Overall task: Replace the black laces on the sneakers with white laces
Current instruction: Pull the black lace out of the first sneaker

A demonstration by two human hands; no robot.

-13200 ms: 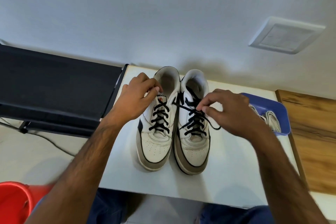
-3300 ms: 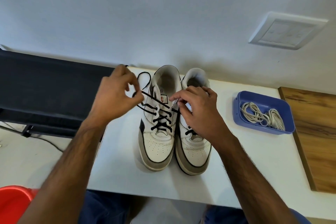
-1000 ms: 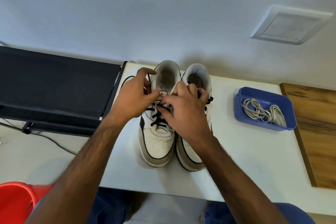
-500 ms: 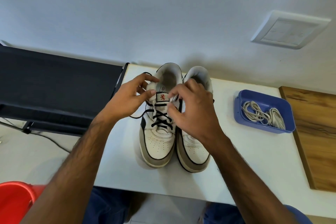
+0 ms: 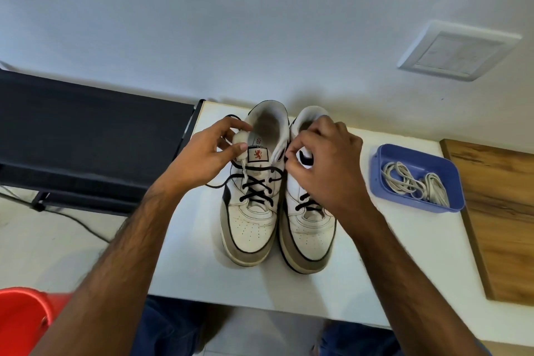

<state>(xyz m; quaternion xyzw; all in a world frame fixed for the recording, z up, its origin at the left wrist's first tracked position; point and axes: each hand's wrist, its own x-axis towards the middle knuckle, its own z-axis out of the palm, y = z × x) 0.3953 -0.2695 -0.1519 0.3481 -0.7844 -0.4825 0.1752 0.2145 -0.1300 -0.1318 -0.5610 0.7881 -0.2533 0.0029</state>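
Note:
Two white sneakers stand side by side on the white table [image 5: 375, 263], toes toward me. The left sneaker [image 5: 251, 228] has its black lace [image 5: 255, 191] loosened at the top, with a loose end trailing off to the left. My left hand [image 5: 208, 153] grips the left side of its collar between thumb and fingers. My right hand [image 5: 320, 165] pinches the black lace at the upper right eyelets of the left sneaker and covers the top of the right sneaker [image 5: 312, 231], whose lower black lacing shows. White laces [image 5: 413, 182] lie in a blue tray [image 5: 378, 165] to the right.
A black stand [image 5: 86, 136] sits level with the table on the left. A wooden board [image 5: 502, 211] lies at the table's right edge. A red bucket [image 5: 20, 321] is at the lower left, by my knees. A wall with a white plate [image 5: 459, 52] rises behind.
The top crossings of the left sneaker's black lace have been pulled loose. My right hand has shifted slightly right to the eyelet edge; my left hand keeps hold of the collar.

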